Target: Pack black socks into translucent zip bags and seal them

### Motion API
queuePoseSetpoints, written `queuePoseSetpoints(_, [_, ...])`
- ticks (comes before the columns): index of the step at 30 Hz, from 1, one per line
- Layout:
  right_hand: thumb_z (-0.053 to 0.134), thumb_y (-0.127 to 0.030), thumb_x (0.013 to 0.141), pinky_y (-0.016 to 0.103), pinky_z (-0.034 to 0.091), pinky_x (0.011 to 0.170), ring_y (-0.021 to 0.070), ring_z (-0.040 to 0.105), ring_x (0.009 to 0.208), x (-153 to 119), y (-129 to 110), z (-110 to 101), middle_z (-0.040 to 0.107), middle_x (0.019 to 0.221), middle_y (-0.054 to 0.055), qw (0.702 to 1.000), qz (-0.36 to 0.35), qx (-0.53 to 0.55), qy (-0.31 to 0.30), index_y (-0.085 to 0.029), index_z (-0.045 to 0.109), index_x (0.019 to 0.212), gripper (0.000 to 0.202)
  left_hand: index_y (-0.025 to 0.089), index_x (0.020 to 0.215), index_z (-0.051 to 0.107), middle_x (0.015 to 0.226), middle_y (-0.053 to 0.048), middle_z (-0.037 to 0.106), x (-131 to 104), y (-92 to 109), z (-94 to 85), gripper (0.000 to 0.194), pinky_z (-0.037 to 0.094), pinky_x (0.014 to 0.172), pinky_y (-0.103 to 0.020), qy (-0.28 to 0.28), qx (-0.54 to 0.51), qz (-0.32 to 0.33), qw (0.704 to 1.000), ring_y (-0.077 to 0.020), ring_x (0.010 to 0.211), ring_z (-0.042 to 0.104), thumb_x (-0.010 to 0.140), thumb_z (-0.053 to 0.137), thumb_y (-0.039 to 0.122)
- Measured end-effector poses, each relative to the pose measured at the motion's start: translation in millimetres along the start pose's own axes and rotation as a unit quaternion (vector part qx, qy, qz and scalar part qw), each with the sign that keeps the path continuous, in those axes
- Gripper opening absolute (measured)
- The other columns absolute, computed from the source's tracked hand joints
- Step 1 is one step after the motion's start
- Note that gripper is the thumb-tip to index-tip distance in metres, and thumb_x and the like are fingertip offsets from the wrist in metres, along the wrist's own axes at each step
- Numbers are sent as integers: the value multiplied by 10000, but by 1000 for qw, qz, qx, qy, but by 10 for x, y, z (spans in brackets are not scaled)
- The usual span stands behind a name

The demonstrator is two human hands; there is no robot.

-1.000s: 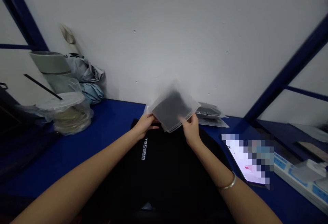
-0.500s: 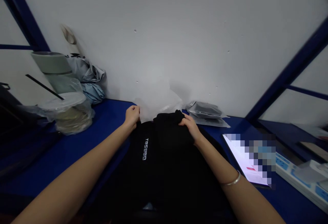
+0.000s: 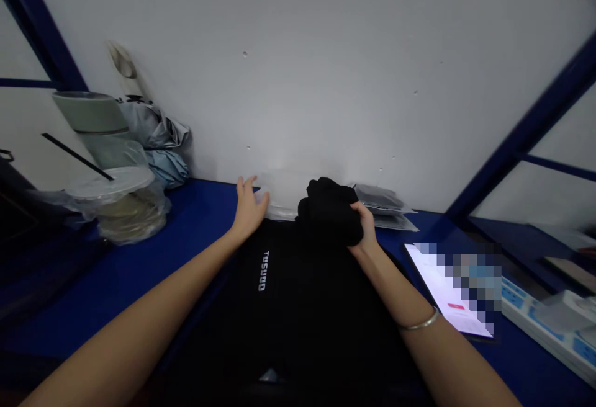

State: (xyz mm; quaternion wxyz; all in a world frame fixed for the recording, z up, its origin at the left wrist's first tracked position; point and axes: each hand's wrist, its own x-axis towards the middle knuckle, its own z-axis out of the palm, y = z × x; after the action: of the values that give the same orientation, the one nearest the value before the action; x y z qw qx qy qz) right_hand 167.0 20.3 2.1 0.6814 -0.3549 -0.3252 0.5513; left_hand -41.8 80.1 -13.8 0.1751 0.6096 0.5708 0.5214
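Observation:
A large black fabric item (image 3: 302, 308) with white lettering lies in front of me, its lower part lost in darkness. My right hand (image 3: 365, 224) grips a folded black cloth (image 3: 330, 208) above its far end, thumb on top and the other fingers hidden beneath. Whether this cloth is joined to the large item I cannot tell. At the far left corner, my left hand (image 3: 250, 205) is open, fingers spread, beside a clear plastic bag (image 3: 282, 202). That bag lies between my hands, against the wall, partly behind the cloth.
On the blue table (image 3: 186, 239), a lidded drink cup (image 3: 130, 208) in plastic, a green tumbler (image 3: 95, 112) and a folded umbrella (image 3: 167, 168) stand left. Right are packed plastic pouches (image 3: 386, 205), a lit phone (image 3: 451, 295) and a power strip (image 3: 535, 317). A wall (image 3: 326, 72) rises behind.
My right hand has lifted the black cloth and turned it rightward into a thicker bundle. My left fingers have spread, and the plastic bag, raised before, now lies lower.

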Motion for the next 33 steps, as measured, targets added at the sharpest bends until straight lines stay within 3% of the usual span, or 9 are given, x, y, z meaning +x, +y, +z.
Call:
queuePoseSetpoints(4, [511, -217, 573, 265, 472, 599, 137, 564, 579, 10, 16, 35, 607, 565, -46, 998, 36, 42, 32, -216, 560, 597, 55, 190, 1000, 580, 1188, -121, 471, -153, -9, 60, 264, 76, 982, -617, -127, 207, 149, 959, -309, 1163, 386, 775, 474, 280])
queuePoseSetpoints(7, [506, -204, 570, 285, 481, 654, 154, 589, 648, 10, 25, 45, 645, 645, -35, 998, 34, 41, 31, -221, 580, 658, 117, 233, 960, 612, 1193, -77, 517, -184, -68, 111, 245, -30, 976, -613, -246, 140, 166, 945, -298, 1205, 351, 782, 468, 319])
queuePoseSetpoints(10, [481, -246, 575, 353, 478, 710, 201, 604, 704, 15, 27, 11, 643, 639, 0, 999, 24, -17, -12, -222, 572, 640, 113, 268, 1016, 597, 1302, -28, 445, -173, -48, 111, 275, -104, 997, -541, -227, 31, 173, 958, -272, 1299, 187, 761, 506, 314])
queuePoseSetpoints(14, [497, -301, 575, 396, 468, 720, 250, 596, 762, 11, 23, -21, 621, 610, 36, 994, -10, -89, -62, -217, 542, 594, 97, 234, 1008, 613, 1159, -53, 565, -238, 185, 65, 289, 160, 1043, -421, -188, -130, 106, 968, -232, 1209, 370, 804, 454, 361])
queuePoseSetpoints(18, [513, -328, 604, 372, 465, 668, 227, 576, 718, -30, 88, 41, 591, 626, 23, 991, -19, -118, -62, -214, 535, 660, 128, 231, 1085, 564, 1039, -75, 616, -431, 425, 69, 401, 451, 805, -327, -323, -351, -64, 877, -229, 1012, 541, 796, 448, 484])
queuePoseSetpoints(21, [537, -286, 604, 348, 449, 646, 188, 538, 675, -88, 162, 95, 543, 654, -7, 978, -58, -199, 7, -228, 495, 725, 141, 206, 1100, 549, 1014, -84, 626, -546, 495, 99, 503, 459, 797, -314, -329, -427, -98, 837, -230, 970, 561, 739, 498, 554])
queuePoseSetpoints(24, [542, -216, 610, 345, 423, 737, 178, 509, 776, -174, 186, 136, 523, 782, 10, 911, -208, -352, 48, -222, 480, 694, 104, 190, 1057, 568, 1062, -74, 611, -582, 494, 120, 479, 429, 865, -301, -280, -413, -92, 862, -223, 1006, 547, 694, 594, 502])
queuePoseSetpoints(29, [462, -306, 759, 380, 406, 847, 200, 507, 980, -342, 113, 240, 526, 1079, 75, 880, -232, -411, -60, -216, 488, 1074, 328, 196, 1075, 549, 1027, -86, 618, -570, 460, 110, 592, 476, 775, -297, -262, -414, -81, 868, -232, 952, 574, 614, 625, 561])
queuePoseSetpoints(33, [685, -347, 586, 423, 279, 1002, 240, 387, 1184, -346, 25, 243, 431, 1285, 64, 864, -233, -426, -132, -247, 385, 1237, 723, 185, 1039, 559, 1012, -100, 620, -538, 470, 76, 600, 497, 688, -270, -314, -449, -105, 830, -230, 920, 586, 545, 717, 487])
